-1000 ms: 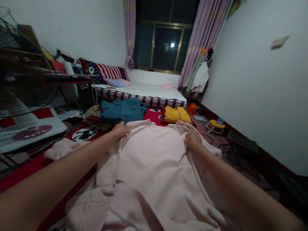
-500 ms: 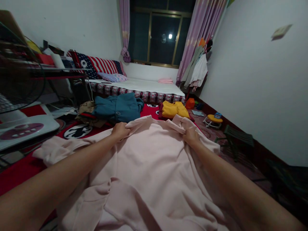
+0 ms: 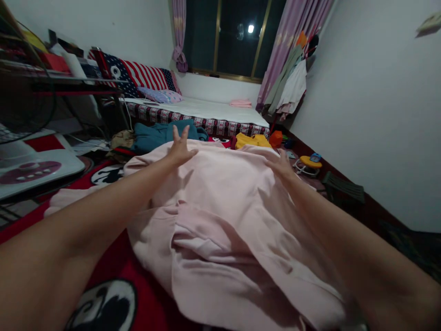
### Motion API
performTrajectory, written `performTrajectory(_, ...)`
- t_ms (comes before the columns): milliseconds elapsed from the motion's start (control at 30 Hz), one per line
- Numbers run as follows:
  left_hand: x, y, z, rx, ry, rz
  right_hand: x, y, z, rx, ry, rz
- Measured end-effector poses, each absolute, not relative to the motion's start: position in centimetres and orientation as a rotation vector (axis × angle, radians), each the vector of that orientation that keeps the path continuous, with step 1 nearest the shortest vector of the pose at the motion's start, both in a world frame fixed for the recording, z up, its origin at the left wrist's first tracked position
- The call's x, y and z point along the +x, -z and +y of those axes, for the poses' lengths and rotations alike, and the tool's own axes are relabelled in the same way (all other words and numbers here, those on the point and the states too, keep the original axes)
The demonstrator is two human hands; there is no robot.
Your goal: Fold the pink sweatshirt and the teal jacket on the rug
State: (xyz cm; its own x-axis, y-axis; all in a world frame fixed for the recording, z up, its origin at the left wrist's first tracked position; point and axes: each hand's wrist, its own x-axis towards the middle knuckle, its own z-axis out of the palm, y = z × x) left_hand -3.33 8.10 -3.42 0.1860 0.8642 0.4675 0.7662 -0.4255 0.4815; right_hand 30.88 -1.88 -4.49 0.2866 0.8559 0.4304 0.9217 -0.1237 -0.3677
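A pale pink long-sleeved top [image 3: 223, 179] lies spread over a red blanket with black-and-white round prints [image 3: 106, 303]. Its near hem is rumpled and folded back, and one sleeve reaches out to the left. On the far left part of the top is my left hand [image 3: 181, 149], fingers spread and holding nothing. My right hand [image 3: 283, 165] is at the far right part of the top, its fingers stretched out over the cloth. Beyond the top lie a folded teal garment [image 3: 155, 135] and a folded yellow garment [image 3: 253, 140].
A bed [image 3: 206, 110] with a patterned side stands beneath the window. At left is a cluttered desk [image 3: 93, 87] beside a white fan base [image 3: 37, 165]. To the right are a yellow round stool [image 3: 310, 162], a dark folding stool [image 3: 342, 188] and clothes on a rack [image 3: 292, 87].
Both hands have let go of the top's far edge and opened. The top has shifted away from me, its near hem lifting off the blanket, which now shows at lower left.
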Motion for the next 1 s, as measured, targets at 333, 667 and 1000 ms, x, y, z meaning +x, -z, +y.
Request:
performTrajectory(333, -8.1, 6.4, -5.8, 2.24, -0.378, 1.05, 23.4, 5.3, -16.8, -1.626, -0.658, -2.033)
performTrajectory(667, -11.0, 7.8, -10.5, 2.538, -0.299, 1.246, 22.3, 6.6, -26.6, -1.61, -0.164, -2.507)
performTrajectory(1000, -16.6, 3.6, -13.0, 2.27, -0.042, 1.128, 28.7, 8.1, -32.4, -1.835, 0.186, -2.256)
